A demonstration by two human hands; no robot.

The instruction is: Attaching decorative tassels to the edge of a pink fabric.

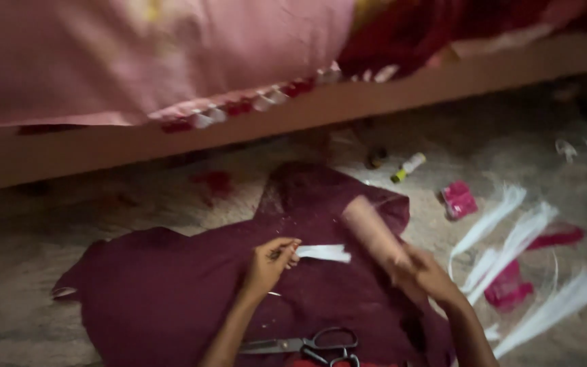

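Scissors lie nearest; left hand pinches white strip, right hand grips roll.

The floor carries a maroon cloth spread under both hands, with black-handled scissors lying on it just below the left hand. To the right of the right hand lie white strips and pink scraps (some blurred); a small bottle lies above it.
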